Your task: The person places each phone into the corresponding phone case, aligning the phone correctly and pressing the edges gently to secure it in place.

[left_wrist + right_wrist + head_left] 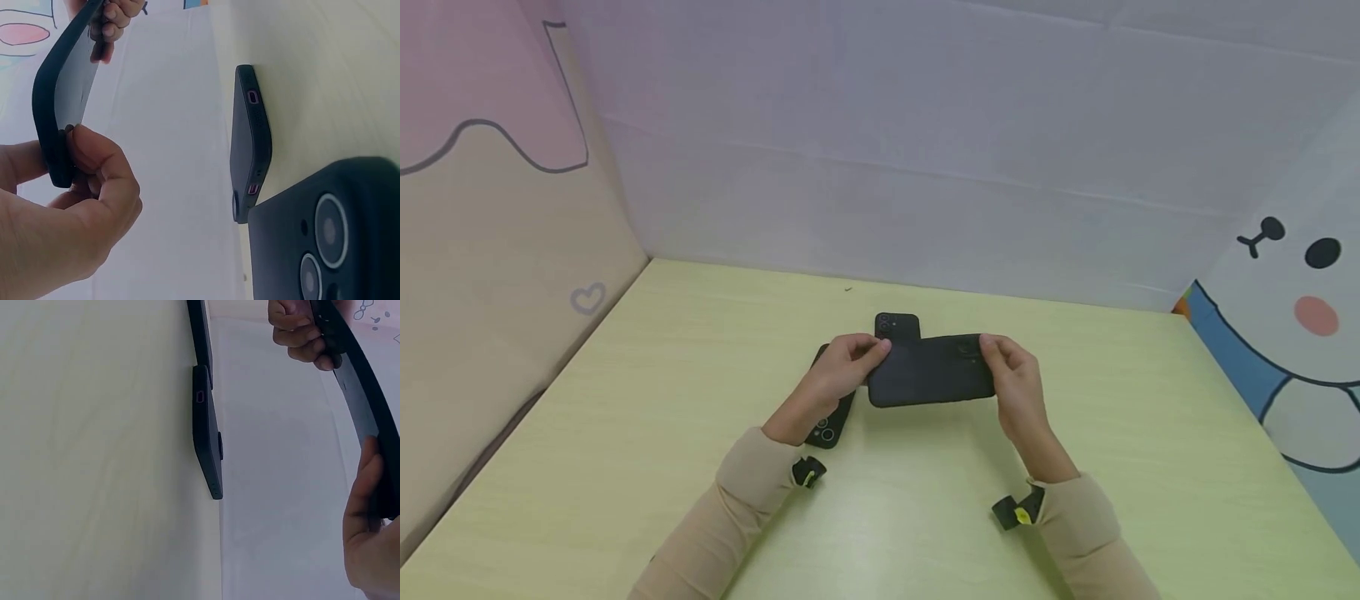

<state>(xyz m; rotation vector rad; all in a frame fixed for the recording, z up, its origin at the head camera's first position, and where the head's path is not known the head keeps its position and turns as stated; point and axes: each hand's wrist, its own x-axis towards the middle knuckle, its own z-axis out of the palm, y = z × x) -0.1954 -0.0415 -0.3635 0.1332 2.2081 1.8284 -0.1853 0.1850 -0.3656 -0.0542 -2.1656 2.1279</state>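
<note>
A black phone case (931, 372) is held level above the table by both hands; I cannot tell whether a phone sits in it. My left hand (844, 367) pinches its left end, thumb on top. The right end is pinched by my right hand (1017, 385), beside the camera area. In the wrist views the case (53, 81) (369, 394) looks slightly bowed, with a greyish underside. Behind it lies a second black-cased phone (898, 325), camera side up. Partly hidden under my left wrist is a third black-cased phone (829, 429), its lenses showing.
A pale yellow table (880, 533) carries everything. A whitish cloth wall (925, 167) rises at its back edge, and printed panels (1318, 333) flank it. Small black wrist devices (808, 472) are strapped at both sleeve cuffs.
</note>
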